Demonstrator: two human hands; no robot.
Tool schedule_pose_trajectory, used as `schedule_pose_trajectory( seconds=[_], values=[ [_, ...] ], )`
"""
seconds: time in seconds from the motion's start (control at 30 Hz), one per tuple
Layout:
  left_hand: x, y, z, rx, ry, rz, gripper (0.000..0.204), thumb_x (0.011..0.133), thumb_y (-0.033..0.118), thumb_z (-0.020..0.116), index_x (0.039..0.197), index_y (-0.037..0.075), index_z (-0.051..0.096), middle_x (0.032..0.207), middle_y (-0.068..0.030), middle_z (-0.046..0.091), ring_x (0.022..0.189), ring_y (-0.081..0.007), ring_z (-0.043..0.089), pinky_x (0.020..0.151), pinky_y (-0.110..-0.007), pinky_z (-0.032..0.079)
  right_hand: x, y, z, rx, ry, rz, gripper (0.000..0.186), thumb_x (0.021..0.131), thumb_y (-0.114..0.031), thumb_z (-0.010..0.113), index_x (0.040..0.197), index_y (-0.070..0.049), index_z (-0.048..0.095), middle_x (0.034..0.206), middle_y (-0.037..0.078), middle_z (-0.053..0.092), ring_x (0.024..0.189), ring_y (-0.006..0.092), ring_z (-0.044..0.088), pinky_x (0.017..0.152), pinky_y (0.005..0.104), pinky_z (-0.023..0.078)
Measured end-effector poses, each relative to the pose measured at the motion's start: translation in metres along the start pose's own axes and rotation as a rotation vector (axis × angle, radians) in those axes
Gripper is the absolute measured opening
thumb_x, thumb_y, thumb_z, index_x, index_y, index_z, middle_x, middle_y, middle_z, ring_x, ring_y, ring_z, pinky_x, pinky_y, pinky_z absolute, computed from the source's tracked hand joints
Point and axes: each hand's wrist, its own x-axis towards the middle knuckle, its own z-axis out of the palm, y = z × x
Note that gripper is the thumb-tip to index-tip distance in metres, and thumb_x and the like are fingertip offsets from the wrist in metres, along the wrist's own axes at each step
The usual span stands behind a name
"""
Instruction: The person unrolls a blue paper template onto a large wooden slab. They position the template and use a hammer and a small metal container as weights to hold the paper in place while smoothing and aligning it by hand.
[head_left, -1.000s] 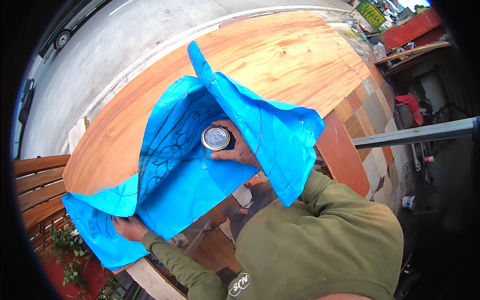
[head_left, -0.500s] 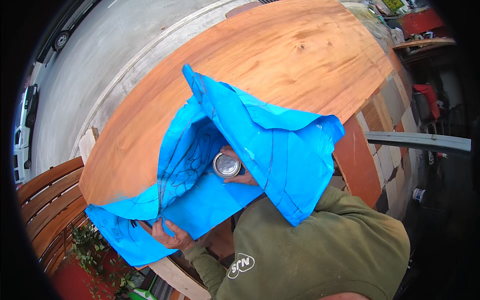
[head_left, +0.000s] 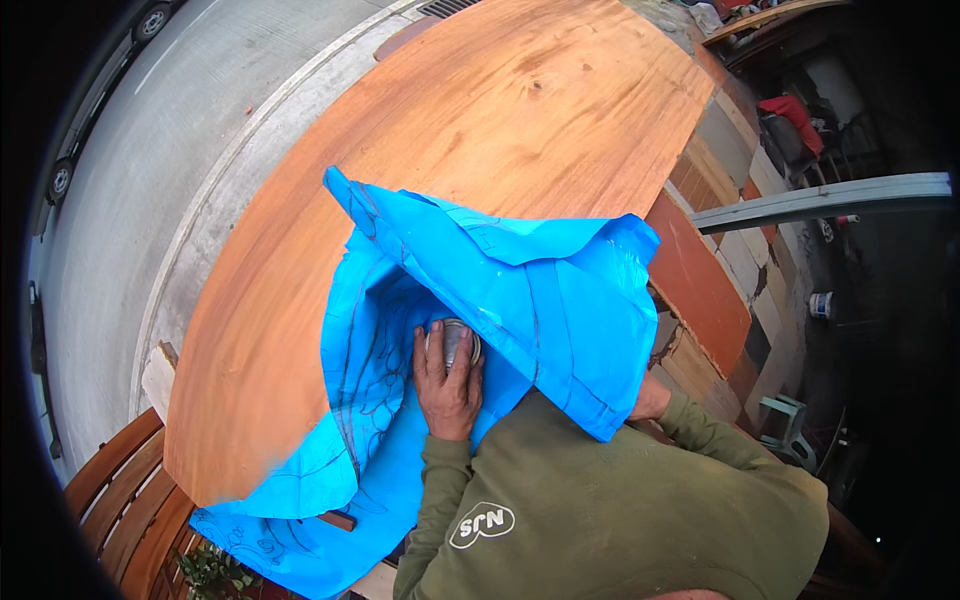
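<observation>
A large blue plastic sheet [head_left: 590, 330], marked with dark drawn lines, stands folded up like a tent over the near part of a wooden tabletop. Inside its opening is a round metal can [head_left: 452, 338] with a shiny silver top. My left hand [head_left: 448, 392] reaches in from the front and grips the can, fingers over its top and rim. At the right edge of the sheet, only the back and wrist of my right hand [head_left: 652, 398] show. Its fingers are hidden behind the blue material.
The wooden tabletop [head_left: 500, 130] stretches away to the far right. A slatted wooden bench [head_left: 125, 490] stands at the lower left, with a leafy plant [head_left: 215, 572] beside it. A metal rail [head_left: 830, 200] crosses at right above a tiled floor. Beyond the table lies a road [head_left: 230, 90].
My left hand has left the sheet's near left edge and moved onto the can. My right hand, which was around the can, has moved out to the sheet's right side.
</observation>
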Motion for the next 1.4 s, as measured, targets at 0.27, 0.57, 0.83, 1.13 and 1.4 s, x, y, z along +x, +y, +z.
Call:
schedule_pose_trajectory(
  seconds=[0.27,0.57,0.83,1.13,1.4],
  values=[
    [0.002,-0.006,-0.001,-0.040,0.008,-0.006,0.063,0.088,0.006,0.084,0.148,0.021,0.070,0.169,-0.0160,0.047,0.151,-0.0540,0.046,0.121,-0.059,0.046,-0.017,-0.067,-0.127,-0.763,0.795,0.009,0.067,0.087,-0.009,0.088,0.149,-0.011,0.062,0.140,0.014,0.069,0.130,0.0324,0.067,0.113,0.0478,0.054],
    [0.000,-0.001,-0.003,0.104,0.021,-0.049,0.063,0.088,0.012,0.087,0.147,0.025,0.072,0.169,-0.0117,0.049,0.150,-0.0485,0.050,0.113,-0.055,0.051,0.182,-0.011,-0.163,-0.854,0.589,-0.379,0.032,0.098,-0.023,0.080,0.129,-0.016,0.077,0.112,0.008,0.079,0.105,0.0266,0.076,0.096,0.0466,0.059],
    [0.001,0.013,0.000,0.040,0.026,-0.021,0.071,0.079,0.007,0.093,0.146,0.021,0.072,0.166,-0.0135,0.052,0.149,-0.0508,0.051,0.117,-0.056,0.053,0.229,0.011,-0.307,-0.425,0.665,-0.075,0.031,0.108,-0.032,0.076,0.118,-0.003,0.080,0.083,0.001,0.075,0.068,0.0094,0.059,0.065,0.0328,0.051],
    [-0.011,0.015,0.004,0.066,0.063,0.001,0.071,0.083,0.001,0.089,0.148,0.021,0.068,0.163,-0.0137,0.052,0.145,-0.0524,0.054,0.112,-0.056,0.058,0.310,0.061,-0.512,-0.179,0.551,0.200,0.043,0.106,-0.038,0.077,0.121,0.003,0.079,0.100,0.002,0.079,0.086,0.0088,0.068,0.076,0.0297,0.055],
    [-0.019,0.017,0.008,0.303,0.106,-0.070,0.062,0.093,0.020,0.085,0.151,0.021,0.063,0.161,-0.0258,0.047,0.138,-0.0473,0.055,0.112,-0.056,0.052,0.361,0.104,-0.658,-0.416,0.622,0.224,0.054,0.103,-0.045,0.079,0.135,-0.001,0.076,0.117,0.006,0.079,0.104,0.0137,0.070,0.092,0.0330,0.056]
  ],
)
